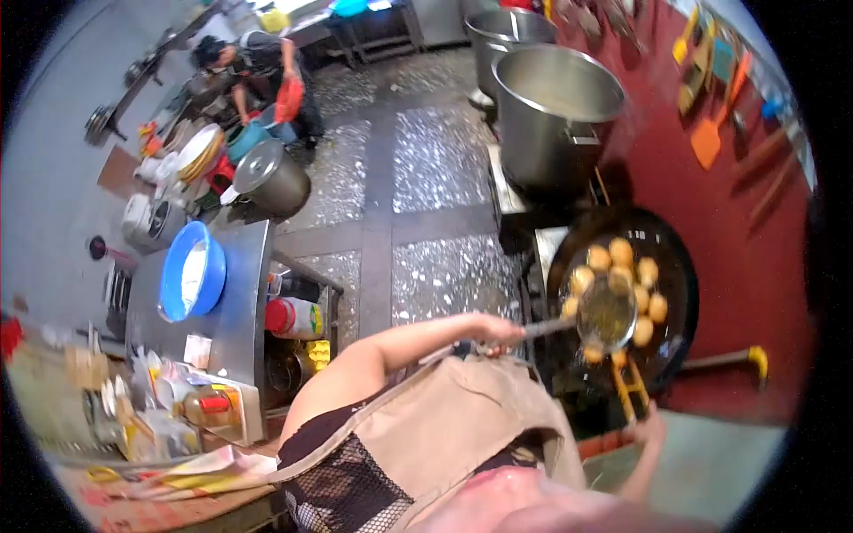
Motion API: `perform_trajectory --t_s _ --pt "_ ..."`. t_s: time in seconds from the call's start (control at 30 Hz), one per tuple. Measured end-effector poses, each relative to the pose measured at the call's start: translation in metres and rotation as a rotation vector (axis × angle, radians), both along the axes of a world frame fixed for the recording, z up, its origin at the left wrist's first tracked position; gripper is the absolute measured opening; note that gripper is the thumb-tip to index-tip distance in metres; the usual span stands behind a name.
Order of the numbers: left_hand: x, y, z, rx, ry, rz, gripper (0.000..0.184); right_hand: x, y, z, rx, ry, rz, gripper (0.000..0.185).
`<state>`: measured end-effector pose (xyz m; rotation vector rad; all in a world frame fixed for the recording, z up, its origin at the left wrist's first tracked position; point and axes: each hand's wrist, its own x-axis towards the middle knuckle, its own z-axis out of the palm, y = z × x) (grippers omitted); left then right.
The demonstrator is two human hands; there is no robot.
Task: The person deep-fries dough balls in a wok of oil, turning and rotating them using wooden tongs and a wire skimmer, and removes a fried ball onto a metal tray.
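Clock directions are taken from the centre of the view.

At 9 o'clock, a blue basin point(193, 271) stands on a steel table point(242, 266). Lower, toward 8 o'clock, a red-lidded jar point(295, 318) sits beneath the tabletop, and a bottle with a red label point(213, 406) lies among bags and containers. At 10 to 11 o'clock, a lidded steel pot point(272, 180) stands on the speckled floor point(444, 169); beyond it a co-worker point(253, 67) bends forward with something red in one hand.

Just off centre, between 4 and 5 o'clock, the left hand point(499, 331) is closed around the handle of a round skimmer point(607, 311). The skimmer's bowl is over the wok, among the golden-brown balls.

At 1 o'clock, an open stockpot point(558, 115) stands in front of another tall steel pot point(506, 31). The dark wok point(680, 293) is at 3 o'clock, with the golden-brown balls point(657, 308) grouped around the skimmer.

At 4 o'clock, the right hand point(649, 431) grasps the near end of yellow tongs point(630, 391), whose far end reaches the balls at the wok's near side. At 2 o'clock, an orange spatula point(707, 142) hangs on the red wall point(662, 115) beside other utensils.
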<state>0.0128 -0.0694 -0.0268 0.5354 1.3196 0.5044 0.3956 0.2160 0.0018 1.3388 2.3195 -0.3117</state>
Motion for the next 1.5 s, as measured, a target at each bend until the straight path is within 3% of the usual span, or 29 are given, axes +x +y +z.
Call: perform_trajectory --t_s 0.03,0.07,0.1,0.37,0.5,0.7,0.77,0.83,0.9,0.93,0.97,1.0,1.07,1.13,1.17,1.5 --pt "-0.001 -0.001 -0.016 0.028 -0.026 -0.002 0.059 -0.007 -0.004 0.011 -0.078 0.010 -0.048 0.080" --pt "0.002 -0.002 -0.012 0.025 -0.015 0.025 0.057 0.008 0.008 -0.017 -0.142 0.082 -0.166 0.077" --pt "0.002 -0.002 -0.007 0.017 -0.011 0.051 0.056 -0.020 -0.010 0.025 -0.132 -0.002 -0.078 0.079" --pt "0.011 0.000 -0.005 0.000 -0.016 0.127 0.048 -0.018 -0.009 0.026 -0.161 0.077 -0.130 0.092" --pt "0.010 0.002 0.002 -0.011 -0.040 0.115 0.045 -0.017 -0.004 0.016 -0.108 0.031 -0.094 0.091" --pt "0.012 0.008 -0.002 -0.020 -0.077 0.151 0.044 -0.033 -0.022 0.042 -0.176 0.007 -0.261 0.088" --pt "0.014 0.009 -0.007 0.012 -0.077 0.141 0.044 -0.026 -0.015 0.031 -0.088 -0.024 -0.090 0.087" --pt "0.013 0.009 -0.021 0.061 0.103 0.038 0.047 -0.019 -0.007 0.017 -0.075 0.030 -0.013 0.082" --pt "0.013 0.009 0.005 -0.045 0.129 0.069 0.048 0.000 0.014 -0.021 -0.085 0.179 0.065 0.078" --pt "0.011 0.007 -0.005 0.032 0.072 0.099 0.045 -0.044 -0.017 0.043 -0.209 -0.003 -0.074 0.075" --pt "0.008 0.007 -0.029 0.039 -0.016 0.089 0.044 -0.037 -0.017 0.030 -0.180 0.132 -0.099 0.072" --pt "0.006 0.008 -0.053 0.042 -0.104 0.078 0.043 -0.014 -0.001 -0.005 -0.036 0.150 0.059 0.071" --pt "0.010 0.009 -0.024 0.018 -0.005 0.088 0.039 -0.014 -0.007 0.007 0.009 0.073 0.079 0.071" --pt "0.009 0.011 -0.008 -0.082 -0.079 0.141 0.039 -0.023 -0.019 0.026 0.019 -0.002 -0.007 0.078" --pt "0.010 0.014 0.002 -0.051 -0.055 0.130 0.040 -0.033 -0.021 0.037 -0.047 -0.069 -0.041 0.072" --pt "0.008 0.024 -0.003 -0.138 -0.007 0.101 0.044 -0.031 -0.024 0.028 -0.074 -0.129 -0.125 0.075"
